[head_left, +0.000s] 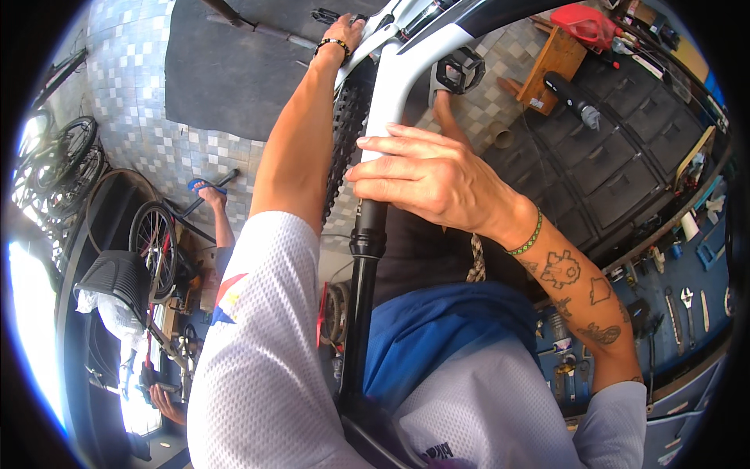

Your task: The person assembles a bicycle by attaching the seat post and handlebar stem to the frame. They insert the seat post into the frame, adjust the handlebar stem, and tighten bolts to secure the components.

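White frame (391,94) should be stiff, slick; best held mid-tube. Right hand (437,172) is laid across it, fingers nearly straight, unclosed; left hand (342,35): grip can't be told.

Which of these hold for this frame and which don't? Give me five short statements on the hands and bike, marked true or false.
1. The right hand has its fingers extended across the white bike frame. True.
2. The green patterned bracelet is on the left wrist. False: the green bracelet is on the right wrist; the left has a dark beaded bracelet.
3. The left hand is higher in the picture than the right. True.
4. The container at upper right is green. False: the container is red.
5. A black pedal shows to the right of the white frame tube. True.
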### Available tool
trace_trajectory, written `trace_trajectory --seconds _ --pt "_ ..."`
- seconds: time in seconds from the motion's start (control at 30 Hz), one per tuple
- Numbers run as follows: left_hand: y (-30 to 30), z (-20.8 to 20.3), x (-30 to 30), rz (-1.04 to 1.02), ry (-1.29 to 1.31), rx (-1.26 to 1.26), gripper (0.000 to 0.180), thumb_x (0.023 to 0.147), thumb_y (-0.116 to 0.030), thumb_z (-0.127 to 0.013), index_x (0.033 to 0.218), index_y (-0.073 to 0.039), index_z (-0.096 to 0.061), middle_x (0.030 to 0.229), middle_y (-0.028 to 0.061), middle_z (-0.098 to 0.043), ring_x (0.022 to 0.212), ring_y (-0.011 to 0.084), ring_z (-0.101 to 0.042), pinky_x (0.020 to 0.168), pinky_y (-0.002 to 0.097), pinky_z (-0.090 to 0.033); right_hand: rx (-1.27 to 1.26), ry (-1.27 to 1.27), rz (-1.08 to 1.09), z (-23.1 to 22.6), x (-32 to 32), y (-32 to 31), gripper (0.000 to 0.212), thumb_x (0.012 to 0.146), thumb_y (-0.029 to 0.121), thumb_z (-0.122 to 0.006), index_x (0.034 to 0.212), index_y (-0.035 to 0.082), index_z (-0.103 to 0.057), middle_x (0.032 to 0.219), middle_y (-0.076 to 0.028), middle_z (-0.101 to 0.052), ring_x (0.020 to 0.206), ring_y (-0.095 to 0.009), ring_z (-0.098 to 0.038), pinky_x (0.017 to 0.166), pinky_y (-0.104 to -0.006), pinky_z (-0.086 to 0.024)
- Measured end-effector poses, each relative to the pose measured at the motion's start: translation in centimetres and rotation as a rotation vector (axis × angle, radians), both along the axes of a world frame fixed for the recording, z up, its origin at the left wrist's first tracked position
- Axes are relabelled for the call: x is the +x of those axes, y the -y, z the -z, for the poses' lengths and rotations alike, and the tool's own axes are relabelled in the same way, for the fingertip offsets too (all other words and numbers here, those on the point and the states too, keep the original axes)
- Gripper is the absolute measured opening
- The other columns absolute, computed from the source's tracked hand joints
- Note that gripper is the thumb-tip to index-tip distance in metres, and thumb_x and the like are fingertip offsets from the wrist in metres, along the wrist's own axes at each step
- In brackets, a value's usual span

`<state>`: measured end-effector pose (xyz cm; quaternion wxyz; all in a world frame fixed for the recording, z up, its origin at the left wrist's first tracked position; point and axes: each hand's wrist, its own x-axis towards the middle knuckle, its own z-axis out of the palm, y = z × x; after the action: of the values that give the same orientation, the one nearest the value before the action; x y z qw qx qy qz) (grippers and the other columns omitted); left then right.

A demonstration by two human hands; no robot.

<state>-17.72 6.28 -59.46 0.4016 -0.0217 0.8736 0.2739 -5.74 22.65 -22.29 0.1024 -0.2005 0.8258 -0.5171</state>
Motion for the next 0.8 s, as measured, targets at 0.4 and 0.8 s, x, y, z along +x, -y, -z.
trace_trajectory --seconds 0.4,0.8 --pt "8.7 -33.4 3.8 -0.167 0.176 0.123 0.037 0.108 -0.035 -0.065 0.108 0.002 -0.071 0.084 0.0130 -0.078 0.071 0.0214 -0.076 0.065 0.0364 -0.061 -0.070 0.149 -0.007 -0.4 0.0 0.4 0.038 0.080 0.000 -0.080 0.117 0.007 -0.073 0.141 -0.011 -0.061 0.120 -0.033 -0.070 0.107 -0.0445 -0.055" --pt "4.4 -46.9 7.9 -0.500 0.649 0.276 0.040 0.111 -0.036 -0.063 0.127 0.001 -0.067 0.080 0.0083 -0.071 0.051 0.0137 -0.064 0.046 0.0268 -0.050 -0.205 0.190 -0.006 1.0 0.4 0.7 0.037 0.081 -0.002 -0.075 0.117 0.006 -0.074 0.127 -0.010 -0.065 0.123 -0.033 -0.067 0.110 -0.0449 -0.054"
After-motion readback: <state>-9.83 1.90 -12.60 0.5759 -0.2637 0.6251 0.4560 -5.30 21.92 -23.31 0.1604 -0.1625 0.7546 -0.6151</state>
